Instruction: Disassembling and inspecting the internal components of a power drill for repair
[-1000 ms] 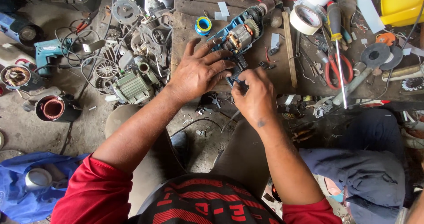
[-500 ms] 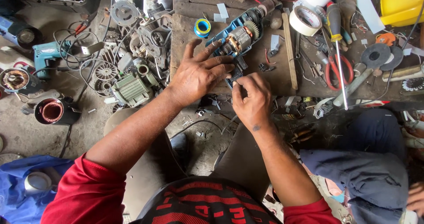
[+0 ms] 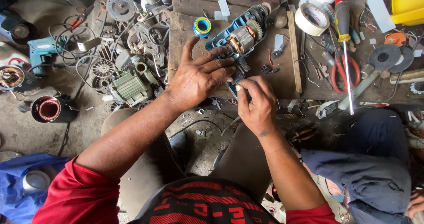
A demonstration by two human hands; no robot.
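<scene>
On the left, over the dirt floor [image 3: 26,127], lie a teal drill [image 3: 42,52], a copper-wound stator [image 3: 47,109] and a grey-green motor [image 3: 129,88], all well apart from the hands. Next comes the left hand [image 3: 198,76], spread flat and pressing down on the handle end of the opened drill [image 3: 240,36]. That tool lies on the wooden board [image 3: 194,30], its long axis running diagonally from the hands up and to the right, chuck end farthest away. Just beside it, the right hand [image 3: 256,102] is pinched narrow, thumb and forefinger closed on a small part at the handle; what part, I cannot tell. Both hands touch the tool, the left covering more of it. Rightward lie a tape roll [image 3: 311,18], red-handled pliers [image 3: 342,74] and a screwdriver [image 3: 343,38] amid crowded clutter.
</scene>
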